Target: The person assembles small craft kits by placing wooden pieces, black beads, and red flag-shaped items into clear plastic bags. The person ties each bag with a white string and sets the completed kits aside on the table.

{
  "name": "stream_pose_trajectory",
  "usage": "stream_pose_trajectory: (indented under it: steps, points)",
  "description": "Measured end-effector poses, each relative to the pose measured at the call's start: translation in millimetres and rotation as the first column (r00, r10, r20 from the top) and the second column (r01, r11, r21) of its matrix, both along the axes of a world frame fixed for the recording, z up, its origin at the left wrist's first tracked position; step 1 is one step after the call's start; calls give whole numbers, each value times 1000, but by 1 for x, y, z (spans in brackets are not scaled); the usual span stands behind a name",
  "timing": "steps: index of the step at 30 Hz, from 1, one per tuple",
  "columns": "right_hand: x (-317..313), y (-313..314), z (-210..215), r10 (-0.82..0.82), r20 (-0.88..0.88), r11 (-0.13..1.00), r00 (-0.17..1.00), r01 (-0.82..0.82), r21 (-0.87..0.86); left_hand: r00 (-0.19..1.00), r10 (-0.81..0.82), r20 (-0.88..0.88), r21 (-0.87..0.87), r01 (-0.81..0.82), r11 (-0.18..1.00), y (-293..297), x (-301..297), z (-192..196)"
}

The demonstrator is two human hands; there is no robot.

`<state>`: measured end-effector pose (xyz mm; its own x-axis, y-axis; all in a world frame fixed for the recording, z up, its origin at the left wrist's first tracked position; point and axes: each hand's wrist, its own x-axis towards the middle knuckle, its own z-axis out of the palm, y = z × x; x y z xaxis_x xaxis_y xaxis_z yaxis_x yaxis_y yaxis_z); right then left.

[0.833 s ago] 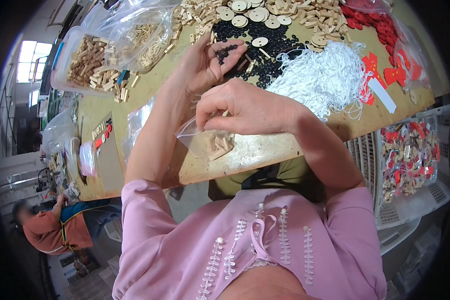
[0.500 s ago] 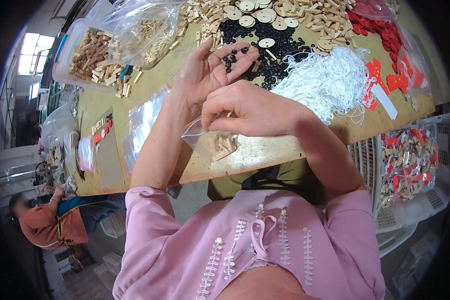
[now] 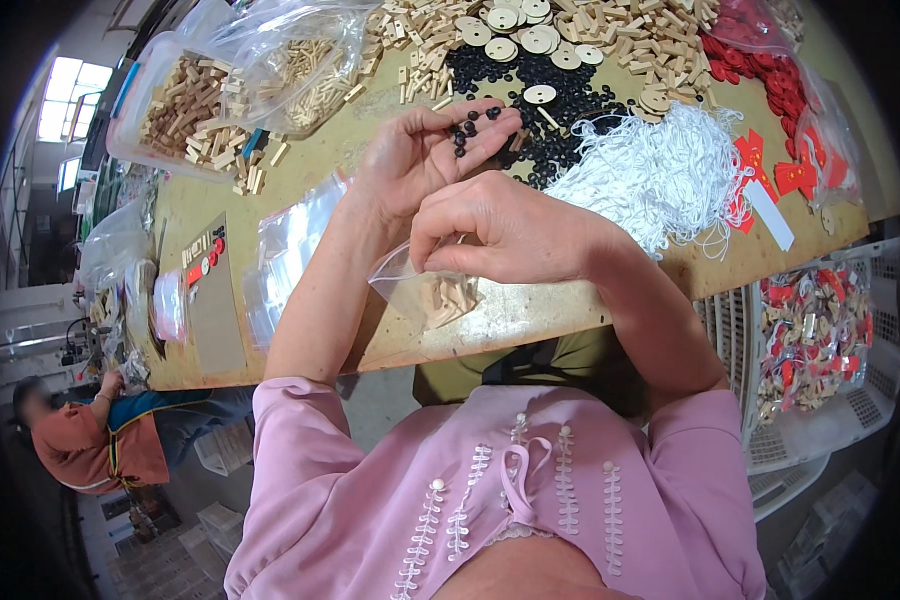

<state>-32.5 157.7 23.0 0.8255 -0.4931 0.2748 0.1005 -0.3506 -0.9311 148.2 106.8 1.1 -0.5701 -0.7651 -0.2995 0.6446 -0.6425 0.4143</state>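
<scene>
Honestly, the table (image 3: 530,325) is my biggest worry: it's crowded at the far side, and the work sits near the front edge, so anything dropped there could roll right off. Off to the right, the crate (image 3: 865,408) of packed bags stands just beyond that edge, so a stray bit might end up in there. Then there's the tangled pile of white cords (image 3: 650,180) near the right forearm; a careless elbow or wrist could snag a loop and drag the lot. The left hand (image 3: 425,150) is palm up, fingers stretched out and a bit apart, so a small tilt could tip out what it's carrying. The right hand (image 3: 510,225) has its fingers bunched together at the mouth of the clear bag (image 3: 410,290), but the tips are hidden, so I can't tell what they're clamped on, if anything. That bag is near the front edge with its mouth gaping, and a tug on the thin film could spill the wooden pieces (image 3: 453,300) inside. Smallest and sneakiest: the black beads (image 3: 470,127) on the left palm. One slip and they'd probably vanish into the matching heap just beyond.
</scene>
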Motion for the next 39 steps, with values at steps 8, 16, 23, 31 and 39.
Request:
stream_pose_trajectory:
  steps: [8, 16, 23, 31, 39]
  points:
    - [1, 0, -1, 2, 10, 1000, 1000, -2, -9, 998, 1, 65, -28, 1, 1000, 0, 0, 0]
    - [1, 0, -2, 8, 23, 1000, 1000, -7, -13, 995, 36, 88, -21, -34, 999, 3, 0, 3]
    - [0, 0, 0, 12, 5, 1000, 1000, -12, -7, 993, 45, 111, -35, -41, 999, 3, 0, 2]
    - [0, -1, -1, 5, 19, 1000, 1000, -5, -12, 987, 73, 143, -14, -72, 997, 3, -2, 4]
    - [0, -2, -1, 23, -43, 999, 999, -24, -30, 852, 238, 467, -160, -183, 970, 1, -11, 4]
